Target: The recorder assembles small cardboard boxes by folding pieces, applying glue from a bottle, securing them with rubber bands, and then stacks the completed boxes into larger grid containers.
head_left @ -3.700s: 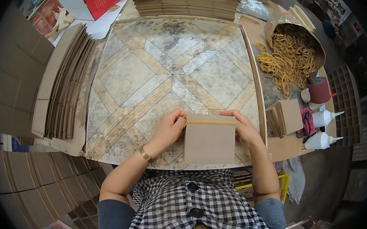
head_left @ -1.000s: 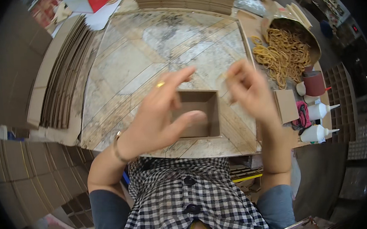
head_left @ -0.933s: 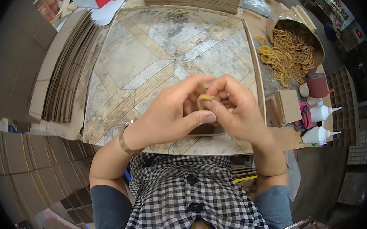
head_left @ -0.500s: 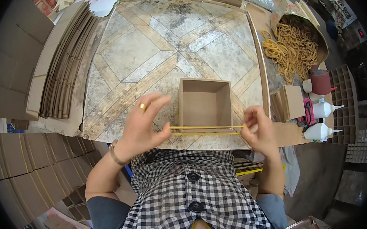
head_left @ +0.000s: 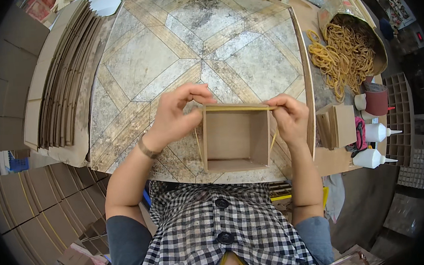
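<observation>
An open cardboard box [head_left: 235,133] stands on the worn patterned tabletop [head_left: 147,70], close to its front edge. A yellow rubber band [head_left: 237,108] stretches across the box's far rim, and its strands slant down along both sides toward the near wall. My left hand [head_left: 178,112] is at the far left corner, thumb and fingers curled around the band's left end. At the far right corner, my right hand [head_left: 289,114] pinches the band's other end between thumb and fingers.
Stacked flat cardboard [head_left: 63,79] lies on the left. On the right are a tipped container of rubber bands [head_left: 347,47], small cardboard pieces [head_left: 338,125], a dark red roll [head_left: 376,100] and white squeeze bottles [head_left: 368,158]. Banded boxes [head_left: 33,196] stand lower left.
Both hands have moved away from me, carrying the stretched rubber band from the box's near side to its far rim. The box sits slightly nearer to me.
</observation>
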`<state>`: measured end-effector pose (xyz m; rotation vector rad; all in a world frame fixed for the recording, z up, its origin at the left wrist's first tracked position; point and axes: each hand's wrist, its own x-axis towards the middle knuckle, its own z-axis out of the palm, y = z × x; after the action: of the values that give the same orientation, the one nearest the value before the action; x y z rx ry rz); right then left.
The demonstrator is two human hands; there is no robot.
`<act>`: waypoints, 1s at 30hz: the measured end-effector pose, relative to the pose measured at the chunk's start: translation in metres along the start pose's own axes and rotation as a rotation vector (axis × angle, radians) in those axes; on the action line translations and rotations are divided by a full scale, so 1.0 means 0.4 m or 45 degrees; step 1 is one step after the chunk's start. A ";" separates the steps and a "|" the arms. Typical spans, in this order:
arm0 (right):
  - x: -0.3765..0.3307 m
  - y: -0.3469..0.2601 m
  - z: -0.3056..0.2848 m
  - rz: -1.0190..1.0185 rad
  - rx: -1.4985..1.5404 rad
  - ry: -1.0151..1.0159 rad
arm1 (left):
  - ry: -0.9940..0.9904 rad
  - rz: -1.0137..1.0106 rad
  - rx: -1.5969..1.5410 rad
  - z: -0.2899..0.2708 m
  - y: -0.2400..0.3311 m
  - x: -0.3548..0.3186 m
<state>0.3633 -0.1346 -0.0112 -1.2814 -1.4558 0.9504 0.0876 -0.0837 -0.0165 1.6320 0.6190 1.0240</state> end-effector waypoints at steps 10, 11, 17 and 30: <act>0.027 -0.023 -0.017 0.118 0.128 -0.280 | -0.098 -0.446 -0.133 -0.022 0.053 0.041; 0.024 -0.020 -0.016 0.102 0.126 -0.285 | -0.089 -0.510 -0.169 -0.019 0.058 0.046; 0.001 0.013 -0.015 -0.042 0.044 -0.219 | -0.135 -0.517 -0.549 -0.010 -0.034 0.020; -0.190 -0.087 0.296 -0.076 0.199 -0.396 | -0.015 -0.292 1.167 0.131 0.281 -0.317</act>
<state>0.2406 -0.2113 -0.0198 -1.0021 -1.6102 1.2388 0.0583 -0.2468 0.0470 2.2599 1.3637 0.5679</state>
